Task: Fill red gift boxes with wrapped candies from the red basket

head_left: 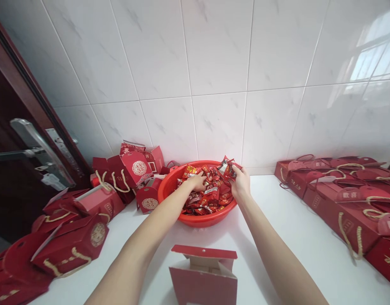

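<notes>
Left of one round red plastic basket [201,221] sit six-plus red cardboard gift boxes [69,245]. My left hand [197,183] dips into its many glossy red packets [211,192], grip unclear to me. In front: one open red carton [203,286]. At the right rim, my right hand [241,182] pinches a red-and-white packet [225,166]; beyond, four-plus boxes [328,207].

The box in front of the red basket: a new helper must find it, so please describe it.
Start at the white surface below the tiled wall and find the round red basket. Just nearer the camera is the box. Unlike the boxes at left and boxes at right, it stands alone with its top open.
</notes>
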A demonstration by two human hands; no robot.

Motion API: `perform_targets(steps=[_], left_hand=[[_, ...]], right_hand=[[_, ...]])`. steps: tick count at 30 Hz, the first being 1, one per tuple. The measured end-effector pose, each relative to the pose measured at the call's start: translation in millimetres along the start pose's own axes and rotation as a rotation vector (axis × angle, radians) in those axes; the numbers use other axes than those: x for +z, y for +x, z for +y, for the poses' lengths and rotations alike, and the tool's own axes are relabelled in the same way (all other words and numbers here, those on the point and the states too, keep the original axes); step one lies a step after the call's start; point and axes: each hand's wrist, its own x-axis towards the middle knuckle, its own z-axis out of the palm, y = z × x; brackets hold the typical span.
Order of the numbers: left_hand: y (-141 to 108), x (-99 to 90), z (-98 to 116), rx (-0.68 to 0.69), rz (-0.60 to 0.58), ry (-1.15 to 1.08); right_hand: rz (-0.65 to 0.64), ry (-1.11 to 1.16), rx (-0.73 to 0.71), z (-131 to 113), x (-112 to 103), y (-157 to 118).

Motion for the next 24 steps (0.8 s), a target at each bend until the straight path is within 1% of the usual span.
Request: perform_targets(steps=[4, 10, 16, 21, 24], left_hand=[[-1.5, -2.4, 3.4, -0.067, -0.014, 0.038], [-6.0, -6.2, 5.4, -0.067, 0.015, -0.02], [-9.1, -10.8, 4.3, -0.067, -0.013, -0.116], [-20.3, -24.8, 16.8, -0.027, -0.064, -0.216], [-30.0, -35.0, 27.4, 0.015, -0.038, -0.296]], right_hand=[[0.023, 0.011, 0.019, -3.1, 3.6, -4.2], [0.04, 0.019, 0.051, -9.5, 9.6, -12.1], [0.029, 0.013, 0.059, -10.5, 11.0, -13.2], [-0.057, 0.009, 0.085, -9.9, 8.5, -12.0], [-0.153, 0.009, 0.114, -12.6, 8.3, -14.8]])
